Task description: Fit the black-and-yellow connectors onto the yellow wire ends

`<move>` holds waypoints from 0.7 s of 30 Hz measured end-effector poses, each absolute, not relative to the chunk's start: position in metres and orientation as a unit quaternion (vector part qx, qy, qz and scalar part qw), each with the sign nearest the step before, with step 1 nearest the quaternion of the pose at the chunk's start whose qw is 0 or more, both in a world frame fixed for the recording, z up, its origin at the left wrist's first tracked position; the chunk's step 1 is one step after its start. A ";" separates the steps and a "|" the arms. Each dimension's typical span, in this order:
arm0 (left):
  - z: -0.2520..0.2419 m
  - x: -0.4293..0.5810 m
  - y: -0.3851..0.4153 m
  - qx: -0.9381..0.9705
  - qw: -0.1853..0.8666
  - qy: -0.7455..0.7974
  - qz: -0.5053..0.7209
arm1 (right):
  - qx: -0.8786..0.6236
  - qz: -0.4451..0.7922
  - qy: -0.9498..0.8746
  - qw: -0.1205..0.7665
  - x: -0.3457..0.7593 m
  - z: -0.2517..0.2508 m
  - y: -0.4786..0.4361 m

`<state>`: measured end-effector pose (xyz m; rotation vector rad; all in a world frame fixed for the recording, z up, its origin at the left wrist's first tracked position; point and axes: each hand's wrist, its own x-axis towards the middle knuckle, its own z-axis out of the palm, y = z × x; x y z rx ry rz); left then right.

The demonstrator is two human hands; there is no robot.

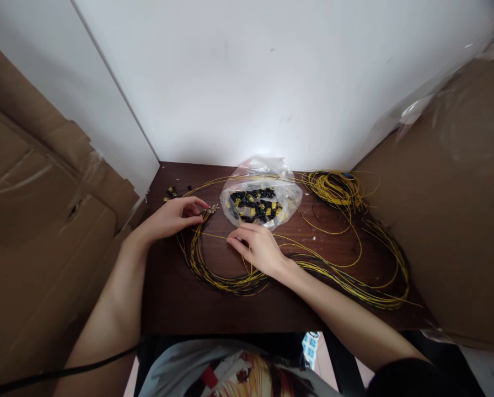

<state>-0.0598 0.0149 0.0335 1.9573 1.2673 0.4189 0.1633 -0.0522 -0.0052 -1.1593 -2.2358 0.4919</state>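
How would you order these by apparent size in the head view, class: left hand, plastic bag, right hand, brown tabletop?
1. Brown tabletop
2. Plastic bag
3. Left hand and right hand: too alike to rank

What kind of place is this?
Maybe a little workshop corner, though I can't be sure: yellow and black wires lie in loops on a brown table, beside a clear plastic bag of small black and yellow parts.

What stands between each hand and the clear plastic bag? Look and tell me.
A cluster of pale wire tips stands between the left hand and the clear plastic bag. Nothing visible stands between the right hand and the bag's near edge; they overlap in this view.
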 end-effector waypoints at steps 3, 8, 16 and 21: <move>0.032 -0.061 0.016 0.767 0.382 0.490 0.161 | -0.434 0.186 -0.836 0.279 0.163 -0.006 -0.052; 0.030 -0.062 0.016 0.768 0.381 0.490 0.160 | -0.429 0.190 -0.836 0.285 0.162 -0.005 -0.053; 0.031 -0.061 0.016 0.765 0.384 0.490 0.163 | -0.413 0.192 -0.829 0.325 0.163 -0.004 -0.053; 0.031 -0.061 0.016 0.764 0.388 0.487 0.166 | -0.410 0.196 -0.827 0.332 0.165 -0.004 -0.052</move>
